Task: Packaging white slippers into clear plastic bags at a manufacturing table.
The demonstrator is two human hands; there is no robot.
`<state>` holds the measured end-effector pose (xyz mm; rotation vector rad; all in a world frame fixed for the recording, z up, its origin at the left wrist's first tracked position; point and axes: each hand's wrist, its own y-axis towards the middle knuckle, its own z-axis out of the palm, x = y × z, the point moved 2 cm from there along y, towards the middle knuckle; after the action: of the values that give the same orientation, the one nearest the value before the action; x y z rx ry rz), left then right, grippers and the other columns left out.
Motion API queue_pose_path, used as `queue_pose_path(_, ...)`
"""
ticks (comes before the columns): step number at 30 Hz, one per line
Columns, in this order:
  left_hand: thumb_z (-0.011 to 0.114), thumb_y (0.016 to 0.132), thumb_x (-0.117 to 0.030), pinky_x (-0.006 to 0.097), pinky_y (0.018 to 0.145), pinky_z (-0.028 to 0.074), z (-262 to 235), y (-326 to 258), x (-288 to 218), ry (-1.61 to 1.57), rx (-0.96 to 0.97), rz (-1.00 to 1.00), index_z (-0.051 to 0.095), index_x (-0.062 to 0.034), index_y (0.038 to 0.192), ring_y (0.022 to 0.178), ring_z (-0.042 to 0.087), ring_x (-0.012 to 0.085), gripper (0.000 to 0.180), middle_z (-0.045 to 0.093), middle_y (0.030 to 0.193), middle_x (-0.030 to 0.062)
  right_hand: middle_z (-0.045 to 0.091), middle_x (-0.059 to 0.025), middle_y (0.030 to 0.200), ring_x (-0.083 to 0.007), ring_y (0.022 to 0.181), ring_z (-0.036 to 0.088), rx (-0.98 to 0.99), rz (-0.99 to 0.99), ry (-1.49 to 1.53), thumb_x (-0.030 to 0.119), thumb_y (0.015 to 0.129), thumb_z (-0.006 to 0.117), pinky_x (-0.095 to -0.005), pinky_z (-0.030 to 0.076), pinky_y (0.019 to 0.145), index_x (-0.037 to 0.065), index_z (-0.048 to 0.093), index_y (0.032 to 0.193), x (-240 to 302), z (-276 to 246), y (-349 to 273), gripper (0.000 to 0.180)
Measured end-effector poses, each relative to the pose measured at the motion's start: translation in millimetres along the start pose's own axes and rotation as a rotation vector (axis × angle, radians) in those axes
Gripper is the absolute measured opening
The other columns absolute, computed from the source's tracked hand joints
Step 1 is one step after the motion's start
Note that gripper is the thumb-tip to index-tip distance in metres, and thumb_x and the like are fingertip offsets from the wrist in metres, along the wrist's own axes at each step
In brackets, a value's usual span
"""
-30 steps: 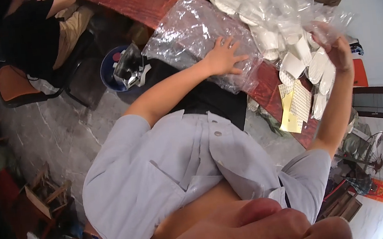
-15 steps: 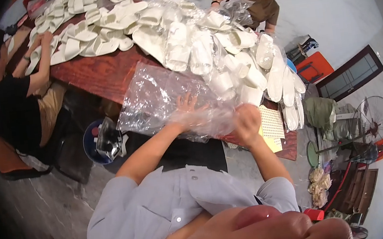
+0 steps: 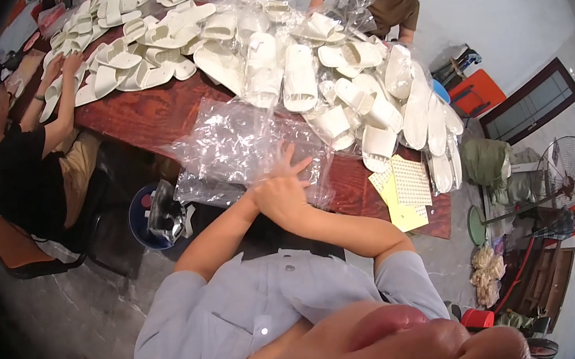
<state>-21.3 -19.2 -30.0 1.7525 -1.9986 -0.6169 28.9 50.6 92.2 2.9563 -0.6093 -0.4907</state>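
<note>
A dark red wooden bench is seen from above, heaped with white slippers, many of them in clear wrappers. At its near edge lies a loose stack of clear plastic bags, part of it hanging over the edge. Both of the person's hands are laid on this stack, one crossed over the other. The right hand rests on top, its fingers spread flat and released on the plastic, nothing clenched. The left hand is mostly hidden beneath it, so the state of its fingers cannot be told. A yellow card and a white dotted sheet lie at the near right corner. Below the near edge, a blue bucket stands on the floor. Other people sit along the left and far edges. As a judgement, the slippery overhanging bags could slide off toward the bucket if the pressing hands were lifted.
</note>
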Motion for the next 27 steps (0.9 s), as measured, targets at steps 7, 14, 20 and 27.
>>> queue_pose_path(7, 0.059, 0.082, -0.065, 0.067, 0.103, 0.027, -27, 9, 0, -0.125, 0.233, -0.063, 0.047, -0.0381, 0.143, 0.138, 0.028, 0.0445, 0.068, 0.042, 0.142, 0.0211, 0.074, -0.0144, 0.089, -0.0349, 0.096, 0.064, 0.089, -0.185, -0.060, 0.022, 0.078, 0.060, -0.0493, 0.022, 0.114, 0.013, 0.079, 0.078, 20, 25, 51, 0.021)
queue_pose_path(14, 0.053, 0.085, -0.063, 0.067, 0.105, 0.026, -13, 3, -4, -0.077, 0.167, -0.064, 0.048, -0.0384, 0.144, 0.136, 0.034, 0.0469, 0.064, 0.044, 0.142, 0.0238, 0.070, -0.0179, 0.100, -0.0300, 0.090, 0.067, -0.242, -0.534, -0.014, 0.021, 0.078, 0.063, -0.0518, 0.043, 0.100, 0.009, 0.076, 0.079, 6, 49, 75, 0.018)
queue_pose_path(20, 0.049, 0.092, -0.049, 0.063, 0.111, 0.024, -19, -1, -1, -0.273, 0.057, -0.023, 0.045, -0.0316, 0.148, 0.135, 0.037, 0.0452, 0.058, 0.045, 0.145, 0.0165, 0.068, -0.0260, 0.102, -0.0402, 0.096, 0.067, 0.241, 0.255, 0.293, 0.032, 0.080, 0.069, -0.0569, 0.046, 0.087, 0.016, 0.072, 0.108, -27, 53, 53, 0.032)
queue_pose_path(27, 0.055, 0.091, -0.041, 0.061, 0.113, 0.022, -29, -12, 6, -0.814, 0.061, -0.188, 0.044, -0.0266, 0.148, 0.137, 0.039, 0.0386, 0.060, 0.044, 0.148, 0.0115, 0.045, -0.0292, 0.141, -0.0453, 0.132, 0.041, 0.137, 0.056, 0.940, 0.032, 0.080, 0.078, -0.0505, 0.031, 0.111, 0.012, 0.027, 0.154, -64, 33, -6, 0.092)
